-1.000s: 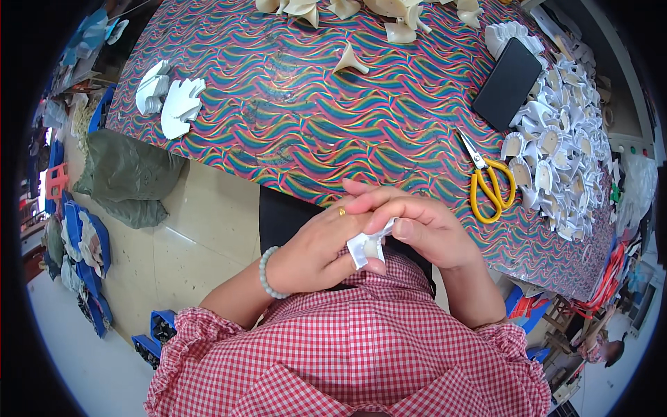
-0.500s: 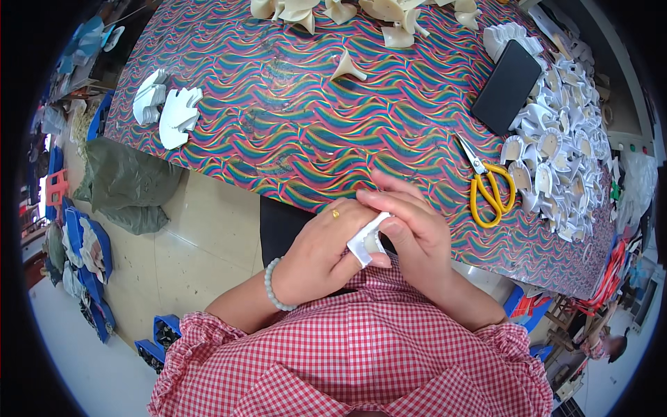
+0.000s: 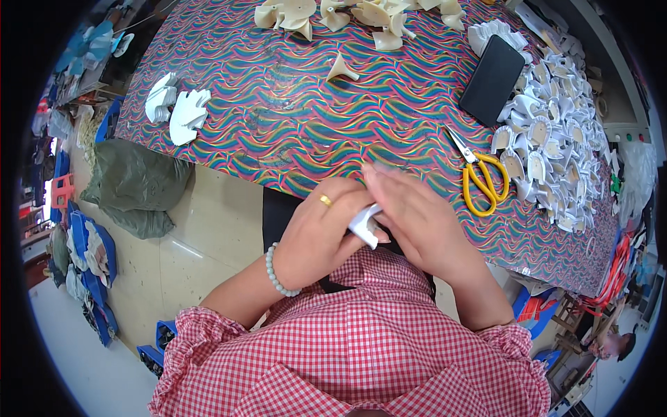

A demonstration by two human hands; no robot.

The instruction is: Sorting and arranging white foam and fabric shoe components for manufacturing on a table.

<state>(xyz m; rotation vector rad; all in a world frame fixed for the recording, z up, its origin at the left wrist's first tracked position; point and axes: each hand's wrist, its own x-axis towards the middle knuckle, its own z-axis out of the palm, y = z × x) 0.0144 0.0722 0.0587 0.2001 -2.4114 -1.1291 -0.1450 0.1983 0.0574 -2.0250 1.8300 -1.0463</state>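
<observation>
Above my lap, by the table's near edge, my left hand (image 3: 328, 224) is closed round a small white curved piece (image 3: 365, 226). It resembles the white pieces with beige ovals (image 3: 542, 132) heaped at the right of the table; most of it is hidden by my fingers. Against it lies my right hand (image 3: 420, 219), fingers stretched out and slightly blurred, the palm side toward the piece. To the right of my hands lie scissors with yellow handles (image 3: 484, 182), blades apart and pointing away from me.
A black phone (image 3: 492, 80) lies beside the white heap. Cream funnel-shaped pieces (image 3: 295, 12) sit along the far side, with a single one (image 3: 340, 68) nearer. Stacked white cut-outs (image 3: 189, 117) lie at left. A dark green bag (image 3: 135, 184) stands on the floor.
My right hand has swung over the white piece, its fingers straighter and covering more of it. The piece has tilted in my left hand. The whole view has shifted slightly.
</observation>
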